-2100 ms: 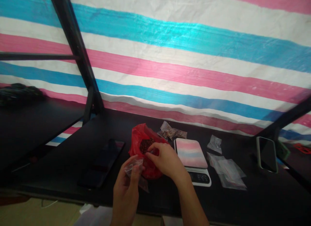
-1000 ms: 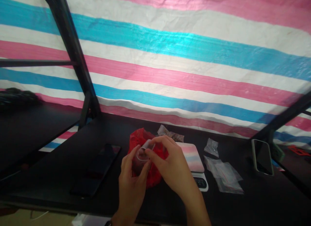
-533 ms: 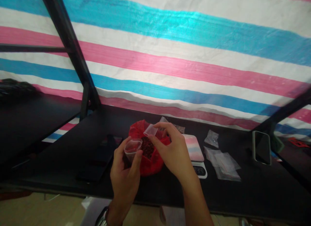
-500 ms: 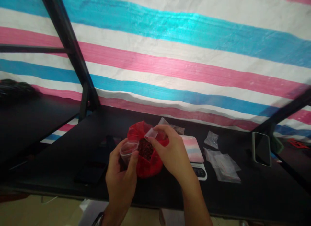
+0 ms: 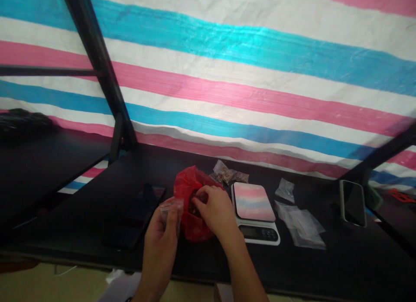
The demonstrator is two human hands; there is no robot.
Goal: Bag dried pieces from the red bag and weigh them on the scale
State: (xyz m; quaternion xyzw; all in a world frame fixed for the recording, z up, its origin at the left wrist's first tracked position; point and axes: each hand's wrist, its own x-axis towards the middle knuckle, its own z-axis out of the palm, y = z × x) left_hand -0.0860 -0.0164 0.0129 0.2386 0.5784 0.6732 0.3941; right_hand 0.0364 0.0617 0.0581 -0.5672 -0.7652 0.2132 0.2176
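My left hand (image 5: 161, 239) grips a small clear zip bag (image 5: 171, 206), thumb pressed on its front near the mouth. Beside it, a red plastic bag (image 5: 198, 228) stands with its top spread, holding dark reddish-brown bits (image 5: 194, 205). My right hand (image 5: 216, 209) reaches into this red bag from the right. Its fingers are bent together over the bits, and their tips are partly hidden, so what they hold cannot be made out. To the right of that hand is a white digital kitchen scale (image 5: 260, 235) with a shiny, reflecting plate.
Filled clear bags (image 5: 227, 174) lie behind the scale. To its right are flat zip bags (image 5: 302, 224), a crumpled clear bag (image 5: 285, 189) and a phone (image 5: 352, 203). A dark, flat device (image 5: 138, 217) lies left. Striped sheeting (image 5: 243, 89) hangs behind the black table (image 5: 312, 271).
My right hand has gone down into the red bag; the clear plastic piece it pinched is now out of sight. The zip bag's mouth, wide before, looks flatter under my left thumb.
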